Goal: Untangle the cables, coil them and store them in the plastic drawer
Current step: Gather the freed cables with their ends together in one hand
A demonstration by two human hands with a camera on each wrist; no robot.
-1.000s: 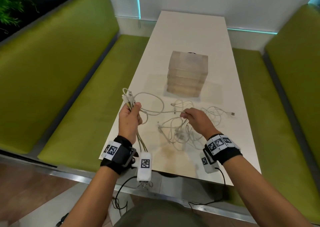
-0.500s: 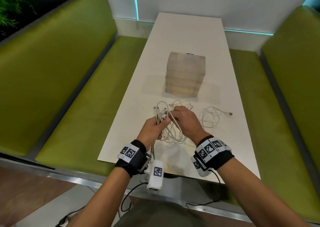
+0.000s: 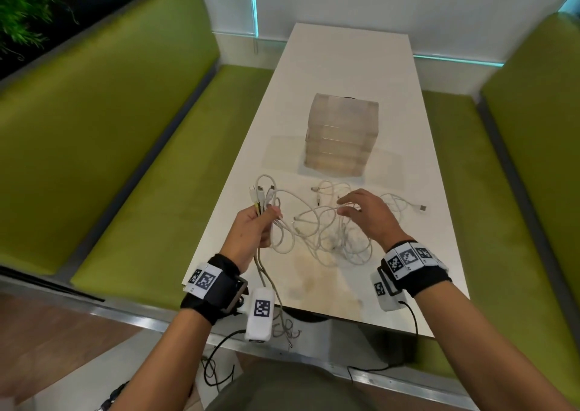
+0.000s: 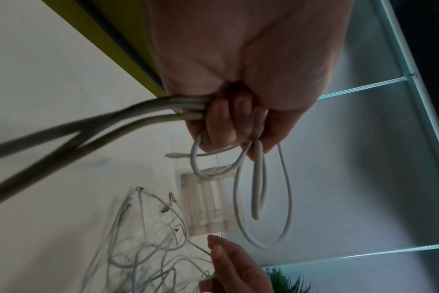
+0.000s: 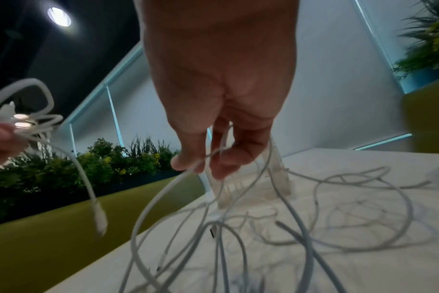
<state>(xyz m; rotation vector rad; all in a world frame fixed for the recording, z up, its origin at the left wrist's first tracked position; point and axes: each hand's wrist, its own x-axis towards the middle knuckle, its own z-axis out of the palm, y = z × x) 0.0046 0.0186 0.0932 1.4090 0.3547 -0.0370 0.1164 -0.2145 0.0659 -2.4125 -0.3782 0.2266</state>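
Observation:
My left hand (image 3: 270, 216) grips a bundle of white cables (image 3: 262, 194) at the table's near left edge. Their plugs stick up above the fist, and two greyish strands (image 3: 266, 279) hang down past the table edge. In the left wrist view the fingers (image 4: 236, 123) curl round the bundle, and loops (image 4: 261, 198) dangle from it. My right hand (image 3: 348, 206) hovers over the loose tangle (image 3: 332, 238) with fingers spread. One strand runs across its fingertips (image 5: 228, 164). The translucent plastic drawer unit (image 3: 342, 134) stands shut behind the tangle.
The long white table (image 3: 345, 65) runs away from me to a wall. Green benches flank it on the left (image 3: 141, 159) and right (image 3: 518, 191). A loose plug end (image 3: 422, 207) lies right of my right hand.
The hands were together over the tangle half a second ago. The left hand has drawn back left with its bundle, and the right hand has moved right and spread its fingers.

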